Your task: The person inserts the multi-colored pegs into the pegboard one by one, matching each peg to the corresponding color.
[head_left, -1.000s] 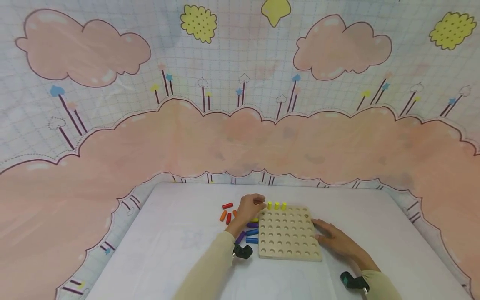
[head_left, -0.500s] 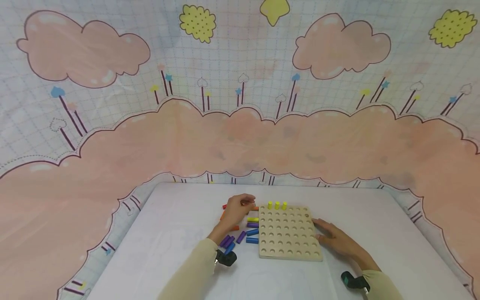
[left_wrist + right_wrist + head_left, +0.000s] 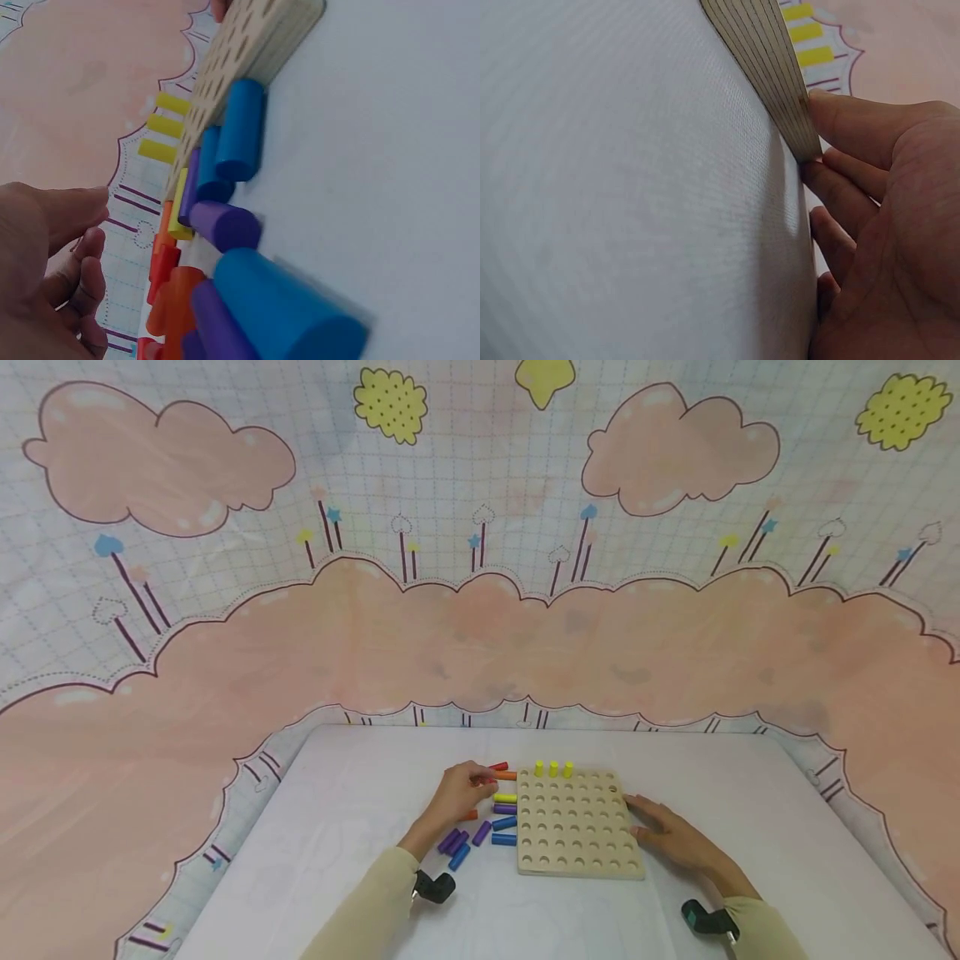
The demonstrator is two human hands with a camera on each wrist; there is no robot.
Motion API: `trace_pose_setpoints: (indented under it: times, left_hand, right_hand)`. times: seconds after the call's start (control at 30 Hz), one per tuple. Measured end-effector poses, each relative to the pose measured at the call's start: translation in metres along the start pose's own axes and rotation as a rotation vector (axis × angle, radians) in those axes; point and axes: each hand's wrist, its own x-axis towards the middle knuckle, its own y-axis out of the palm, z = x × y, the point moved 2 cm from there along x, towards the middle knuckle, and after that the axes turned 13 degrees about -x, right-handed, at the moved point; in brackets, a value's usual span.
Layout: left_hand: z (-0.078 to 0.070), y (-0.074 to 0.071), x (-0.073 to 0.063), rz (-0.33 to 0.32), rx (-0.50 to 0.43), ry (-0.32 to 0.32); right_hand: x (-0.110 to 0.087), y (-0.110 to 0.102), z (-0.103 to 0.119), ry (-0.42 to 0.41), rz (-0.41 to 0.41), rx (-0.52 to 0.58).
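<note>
Looking across the white surface (image 3: pixel 720 802), we see a patterned backdrop (image 3: pixel 480 647) rising behind it, its pale grid printed with peach clouds (image 3: pixel 165 464). Our pegboard (image 3: pixel 581 873) lies flat on the surface, three yellow pegs (image 3: pixel 553 769) upright in its far row. Loose pegs (image 3: pixel 504 840) lie along its left side, near our left hand (image 3: pixel 453 795), whose fingers are loosely bent with nothing visible between them. Our right hand (image 3: pixel 681 845) touches the pegboard's right edge with relaxed, slightly spread fingers.
</note>
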Motion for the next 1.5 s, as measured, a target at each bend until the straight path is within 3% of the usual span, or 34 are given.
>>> trace_pose_setpoints:
  times: [0.43, 1.03, 1.2, 1.5]
  left_hand:
    - [0.015, 0.007, 0.004, 0.016, 0.089, -0.057]
    - [0.018, 0.012, 0.012, -0.014, 0.269, 0.019]
    - [0.017, 0.012, 0.01, -0.024, 0.261, 0.009]
    - [0.02, 0.008, 0.005, -0.042, 0.231, 0.088]
  right_hand:
    - [-0.002, -0.001, 0.003, 0.001, 0.006, 0.015]
    - [-0.001, -0.001, 0.0, 0.004, 0.004, 0.029]
    - [0.0, 0.0, -0.001, 0.016, 0.012, 0.031]
    - [-0.002, 0.0, 0.001, 0.014, 0.009, 0.016]
